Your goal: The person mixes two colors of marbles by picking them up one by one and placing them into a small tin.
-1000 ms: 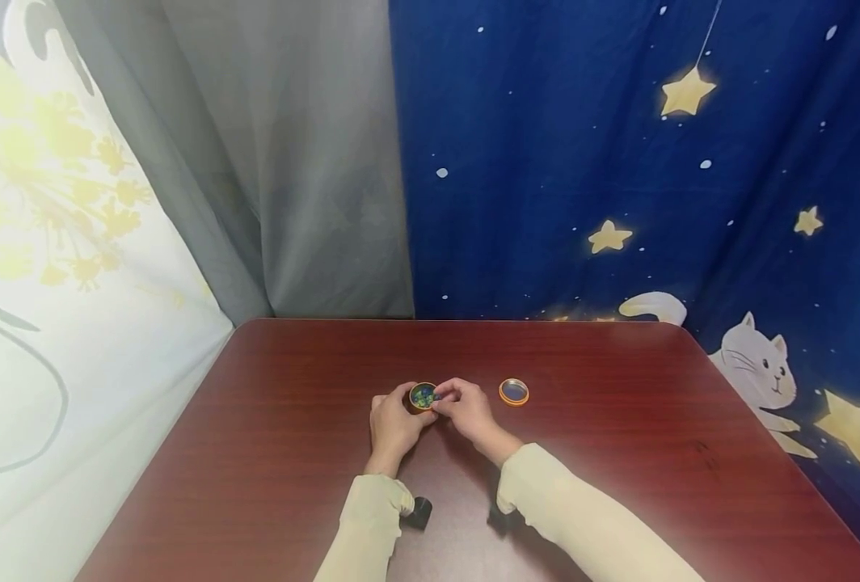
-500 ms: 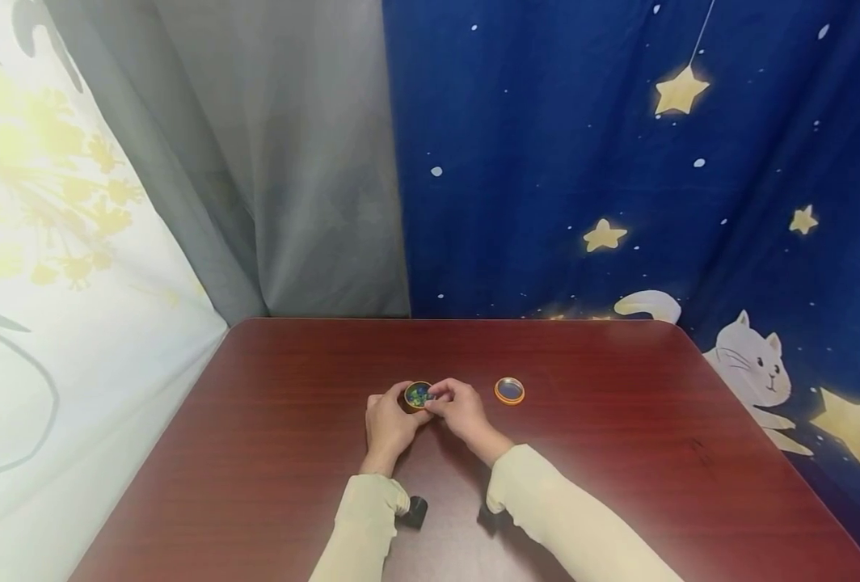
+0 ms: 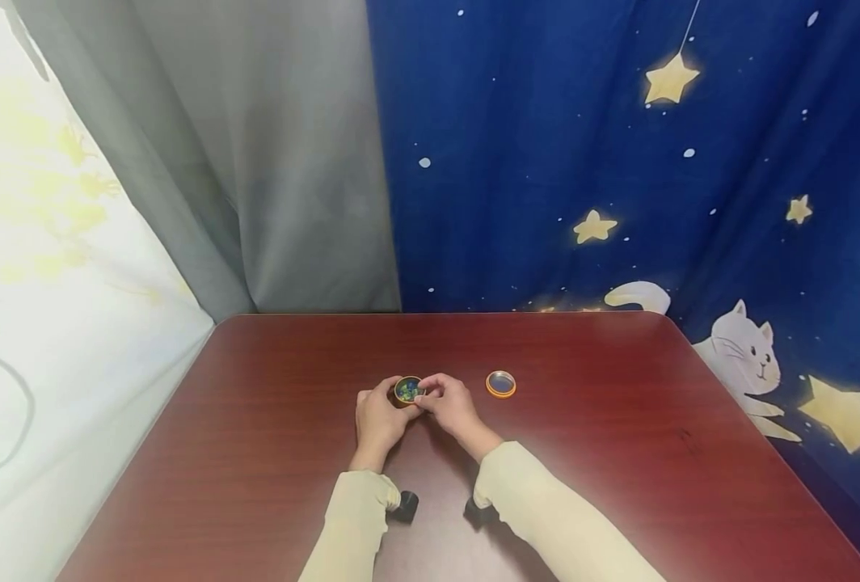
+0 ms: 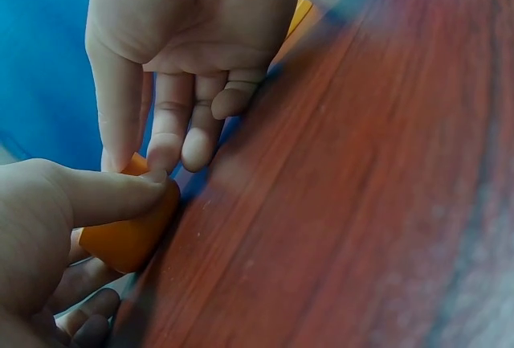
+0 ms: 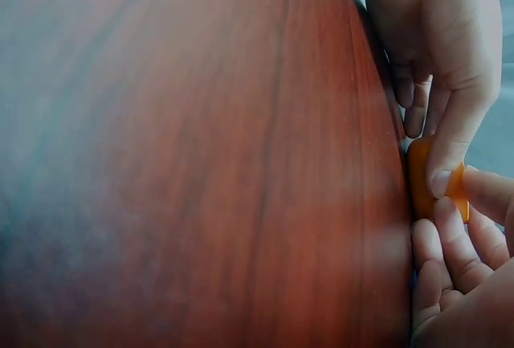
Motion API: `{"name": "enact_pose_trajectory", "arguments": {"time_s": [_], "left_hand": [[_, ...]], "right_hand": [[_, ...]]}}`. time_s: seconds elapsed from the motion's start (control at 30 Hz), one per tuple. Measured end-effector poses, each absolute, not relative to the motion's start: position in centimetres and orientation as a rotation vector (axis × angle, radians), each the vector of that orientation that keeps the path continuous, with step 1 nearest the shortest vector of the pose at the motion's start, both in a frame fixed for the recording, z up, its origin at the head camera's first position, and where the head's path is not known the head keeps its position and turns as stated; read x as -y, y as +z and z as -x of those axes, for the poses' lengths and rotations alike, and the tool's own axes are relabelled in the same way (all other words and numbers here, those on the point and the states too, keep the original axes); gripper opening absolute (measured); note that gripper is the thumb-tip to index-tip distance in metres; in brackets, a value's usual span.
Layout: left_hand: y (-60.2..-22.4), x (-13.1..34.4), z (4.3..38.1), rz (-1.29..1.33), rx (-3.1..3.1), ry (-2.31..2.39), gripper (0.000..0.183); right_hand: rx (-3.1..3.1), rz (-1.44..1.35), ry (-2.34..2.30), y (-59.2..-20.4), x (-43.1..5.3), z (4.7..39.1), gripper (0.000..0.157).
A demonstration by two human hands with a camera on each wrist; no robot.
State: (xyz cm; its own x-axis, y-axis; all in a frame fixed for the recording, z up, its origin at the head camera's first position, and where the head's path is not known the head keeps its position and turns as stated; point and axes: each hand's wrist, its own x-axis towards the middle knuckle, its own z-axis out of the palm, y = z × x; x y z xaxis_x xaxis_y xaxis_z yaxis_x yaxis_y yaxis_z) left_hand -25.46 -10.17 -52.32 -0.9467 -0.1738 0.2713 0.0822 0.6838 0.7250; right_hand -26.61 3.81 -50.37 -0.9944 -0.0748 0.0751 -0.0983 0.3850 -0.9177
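In the head view a small round orange container [image 3: 399, 399] stands on the table, with small green and blue pieces [image 3: 408, 393] inside it. My left hand [image 3: 379, 420] grips it round the side, the thumb [image 4: 132, 197] across its orange wall in the left wrist view. From the right, my right hand [image 3: 450, 406] reaches over the rim with thumb and forefinger close together. Whether a piece is between those fingertips I cannot tell. Its other fingers [image 4: 202, 127] hang beside the container. To the right lies a round orange-rimmed lid [image 3: 500, 394] with a greyish middle.
The dark red wooden table [image 3: 292, 356] runs back to a grey curtain [image 3: 314, 202] and a blue star-patterned curtain [image 3: 510, 202]. A white patterned cloth [image 3: 73, 364] hangs at the left. Black wrist devices [image 3: 405, 507] show at the pale sleeves.
The head view has shifted slightly, so everything sits a little further left and higher. My right fingertips stay at the rim; the left hand keeps its grip on the container.
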Motion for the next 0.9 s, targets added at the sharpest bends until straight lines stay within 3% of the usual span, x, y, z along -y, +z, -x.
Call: {"name": "enact_pose_trajectory", "arguments": {"time_s": [0.4, 0.9], "left_hand": [[-52.6, 9.5, 24.7, -0.058, 2.575, -1.137, 0.063], [-52.4, 11.1, 24.1, -0.035, 2.661, -1.178, 0.076]], "right_hand": [[2.653, -0.181, 1.705, -50.4, -4.6, 26.0, 0.016], [2.734, -0.671, 1.405, -50.4, -6.3, 25.0, 0.034]]}}
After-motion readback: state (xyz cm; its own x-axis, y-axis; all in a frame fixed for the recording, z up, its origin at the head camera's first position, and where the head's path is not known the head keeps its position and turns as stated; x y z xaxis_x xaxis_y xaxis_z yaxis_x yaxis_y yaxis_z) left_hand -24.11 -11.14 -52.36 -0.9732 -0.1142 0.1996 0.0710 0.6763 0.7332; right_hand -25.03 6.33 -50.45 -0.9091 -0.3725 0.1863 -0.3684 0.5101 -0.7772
